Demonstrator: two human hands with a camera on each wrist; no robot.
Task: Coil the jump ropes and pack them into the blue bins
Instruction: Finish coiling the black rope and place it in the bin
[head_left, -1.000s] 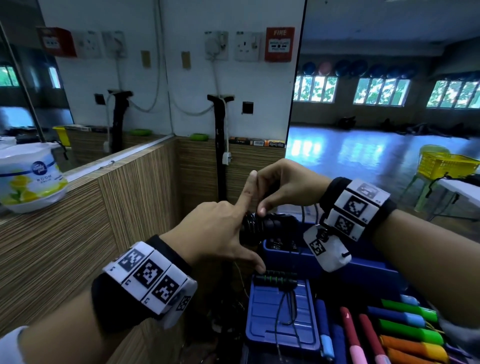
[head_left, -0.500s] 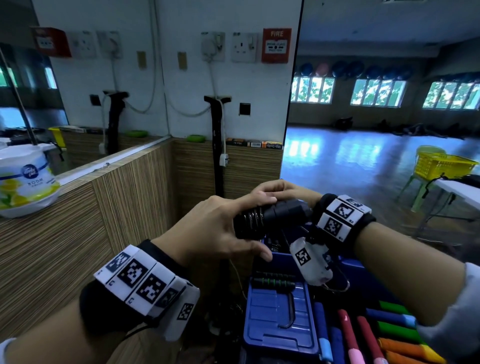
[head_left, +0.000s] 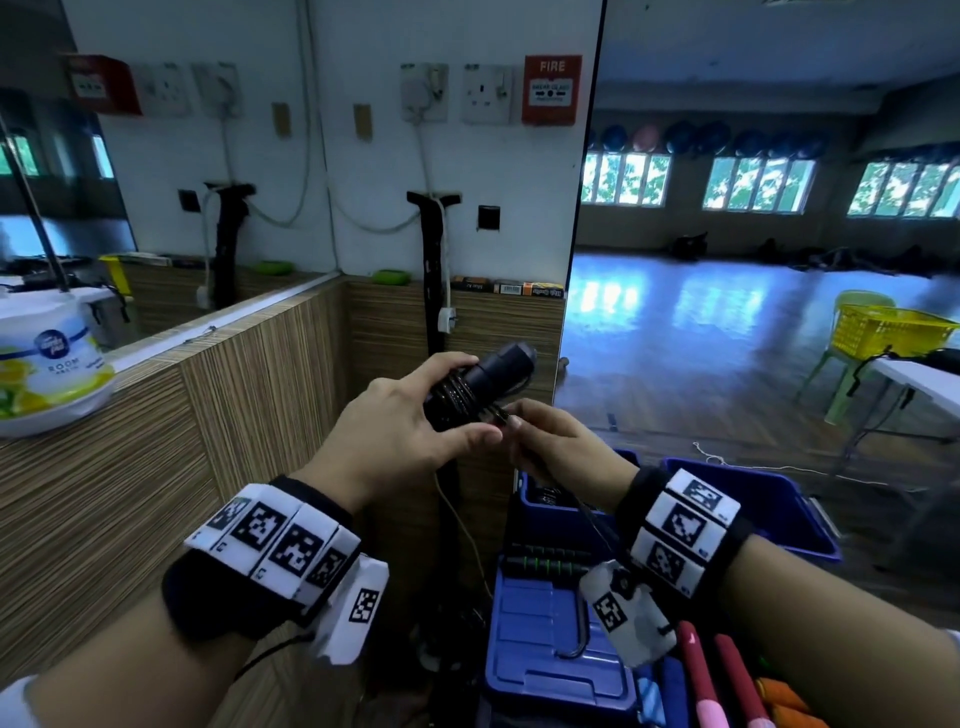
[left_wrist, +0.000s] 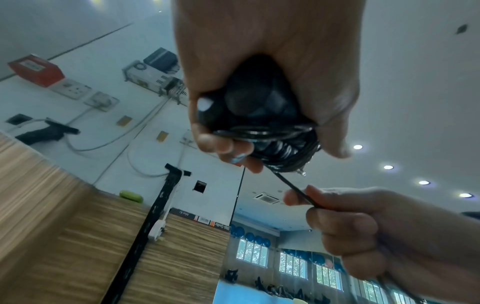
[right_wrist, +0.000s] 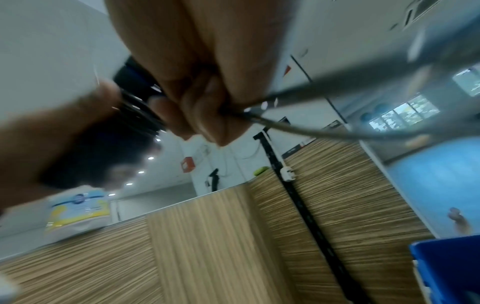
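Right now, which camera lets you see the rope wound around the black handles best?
The left wrist view: the black rope fills the middle, its shiny loops sharp around the handles in the left hand. The head view shows the loops smaller. The right wrist view shows them blurred.

Matt black jump rope handles (head_left: 480, 382) wrapped in glossy cord (left_wrist: 293, 186); smooth blue plastic bin (head_left: 769, 499); striped wood-grain counter (head_left: 156, 441); glossy floor (head_left: 701, 322).

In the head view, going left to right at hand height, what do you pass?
White round room-freshener tub → left hand gripping the black jump-rope handles → right hand pinching the black cord → yellow plastic basket on a green chair.
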